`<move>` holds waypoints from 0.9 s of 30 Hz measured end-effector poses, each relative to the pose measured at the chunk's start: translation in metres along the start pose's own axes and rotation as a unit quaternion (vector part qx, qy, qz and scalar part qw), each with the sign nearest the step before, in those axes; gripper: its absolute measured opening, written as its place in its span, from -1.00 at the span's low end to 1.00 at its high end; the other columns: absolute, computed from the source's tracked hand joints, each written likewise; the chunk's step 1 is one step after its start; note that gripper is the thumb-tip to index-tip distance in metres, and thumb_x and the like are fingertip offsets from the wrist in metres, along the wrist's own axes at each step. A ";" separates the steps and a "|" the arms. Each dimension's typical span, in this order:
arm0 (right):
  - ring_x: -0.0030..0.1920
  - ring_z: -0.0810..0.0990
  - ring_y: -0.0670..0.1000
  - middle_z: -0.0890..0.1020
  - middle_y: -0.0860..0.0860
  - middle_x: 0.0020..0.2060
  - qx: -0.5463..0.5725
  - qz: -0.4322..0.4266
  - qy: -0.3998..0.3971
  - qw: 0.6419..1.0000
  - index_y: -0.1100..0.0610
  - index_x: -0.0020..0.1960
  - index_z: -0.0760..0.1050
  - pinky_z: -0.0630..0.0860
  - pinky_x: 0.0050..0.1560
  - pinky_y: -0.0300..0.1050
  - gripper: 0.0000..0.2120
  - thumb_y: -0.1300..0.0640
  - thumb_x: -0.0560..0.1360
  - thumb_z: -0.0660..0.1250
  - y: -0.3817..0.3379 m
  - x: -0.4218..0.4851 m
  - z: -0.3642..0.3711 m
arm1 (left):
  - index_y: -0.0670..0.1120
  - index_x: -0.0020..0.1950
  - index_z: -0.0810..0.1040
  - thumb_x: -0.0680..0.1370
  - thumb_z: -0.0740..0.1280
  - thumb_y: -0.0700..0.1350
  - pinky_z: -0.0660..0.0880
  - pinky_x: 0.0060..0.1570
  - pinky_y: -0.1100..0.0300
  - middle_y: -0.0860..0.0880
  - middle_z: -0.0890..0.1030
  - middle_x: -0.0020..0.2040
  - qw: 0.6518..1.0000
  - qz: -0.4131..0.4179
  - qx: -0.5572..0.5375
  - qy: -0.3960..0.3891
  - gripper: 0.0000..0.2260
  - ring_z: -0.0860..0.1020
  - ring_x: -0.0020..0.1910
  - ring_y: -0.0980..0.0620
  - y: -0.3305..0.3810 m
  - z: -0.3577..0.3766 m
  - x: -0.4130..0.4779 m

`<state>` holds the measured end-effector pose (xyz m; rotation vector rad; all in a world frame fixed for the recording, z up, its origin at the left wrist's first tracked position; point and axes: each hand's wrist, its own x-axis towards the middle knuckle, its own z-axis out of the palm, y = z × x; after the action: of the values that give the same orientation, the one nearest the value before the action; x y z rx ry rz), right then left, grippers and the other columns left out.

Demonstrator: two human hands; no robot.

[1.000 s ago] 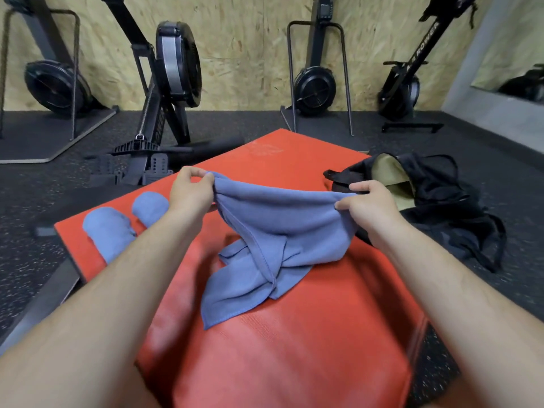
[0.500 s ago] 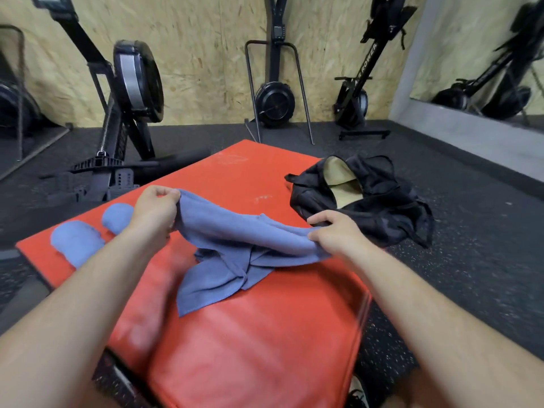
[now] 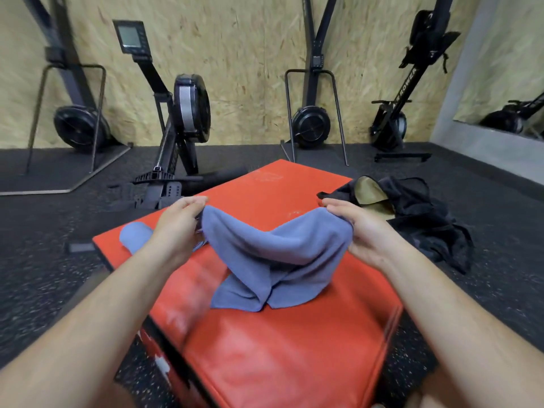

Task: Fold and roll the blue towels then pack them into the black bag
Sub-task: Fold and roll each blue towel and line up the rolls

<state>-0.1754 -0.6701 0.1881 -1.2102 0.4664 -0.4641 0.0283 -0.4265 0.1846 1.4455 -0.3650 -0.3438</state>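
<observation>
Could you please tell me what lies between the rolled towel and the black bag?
In the head view, the left hand and right hand hold an unrolled towel stretched across that gap, its middle sagging onto the red mat.

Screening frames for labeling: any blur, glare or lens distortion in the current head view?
Head view: wide-angle distortion tilts the rowing machines outward toward the edges; motion blur smears the far-left machine; the blue towel, left hand and right hand are readable; soft whitish sheen on the red mat, no blown highlights; lighting even, shadows faint.
</observation>
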 end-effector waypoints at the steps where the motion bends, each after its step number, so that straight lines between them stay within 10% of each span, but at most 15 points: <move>1: 0.06 0.63 0.06 0.66 0.16 0.08 0.009 -0.001 -0.014 1.000 0.18 0.23 0.56 0.53 0.15 -0.05 -0.75 0.30 0.57 0.30 -0.006 -0.003 -0.002 | -0.08 0.03 0.58 0.64 0.25 -0.18 0.46 -0.19 0.14 -0.06 0.58 -0.16 0.999 -0.001 -0.028 -0.017 -0.89 0.55 -0.22 0.05 0.007 0.003 -0.005; 6: -0.20 0.65 -0.03 0.71 0.06 -0.14 -0.046 -0.079 0.007 0.996 0.13 0.14 0.61 0.57 -0.24 -0.25 -0.77 0.33 0.55 0.32 -0.052 -0.020 0.004 | -0.10 0.02 0.61 0.65 0.24 -0.23 0.50 -0.24 0.23 -0.03 0.64 -0.20 0.997 0.060 -0.012 -0.040 -0.84 0.57 -0.22 0.07 0.053 0.007 -0.008; 16: 0.00 0.68 0.06 0.69 0.15 0.12 -0.162 -0.245 0.057 0.954 0.05 0.07 0.69 0.58 0.10 -0.03 -0.80 0.24 0.49 0.46 -0.154 -0.037 0.035 | -0.09 -0.03 0.65 0.58 0.32 -0.30 0.48 -0.15 0.19 -0.13 0.65 -0.04 0.985 0.157 0.059 0.031 -0.84 0.56 -0.11 -0.04 0.159 -0.009 -0.003; 24: 0.01 0.67 0.00 0.60 -0.03 0.24 -0.133 -0.204 0.020 0.970 0.02 0.19 0.66 0.55 -0.07 -0.18 -0.57 0.38 0.43 0.37 -0.169 -0.064 0.037 | -0.08 0.01 0.63 0.62 0.28 -0.31 0.51 0.01 0.14 -0.04 0.64 -0.04 0.985 0.169 0.019 0.022 -0.82 0.58 -0.12 0.06 0.178 -0.008 -0.028; 27: -0.14 0.49 0.05 0.61 -0.01 0.01 -0.120 -0.177 -0.003 0.977 -0.01 0.24 0.63 0.46 -0.17 -0.15 -0.52 0.37 0.41 0.31 -0.162 -0.074 0.026 | -0.07 0.00 0.66 0.59 0.27 -0.34 0.47 -0.03 0.14 -0.06 0.66 0.03 0.986 0.165 0.012 0.023 -0.77 0.57 -0.06 0.04 0.177 -0.011 -0.035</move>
<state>-0.2355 -0.6542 0.3572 -1.5385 0.3064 -0.7235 0.0032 -0.3839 0.3585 1.3860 -0.5638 -0.0390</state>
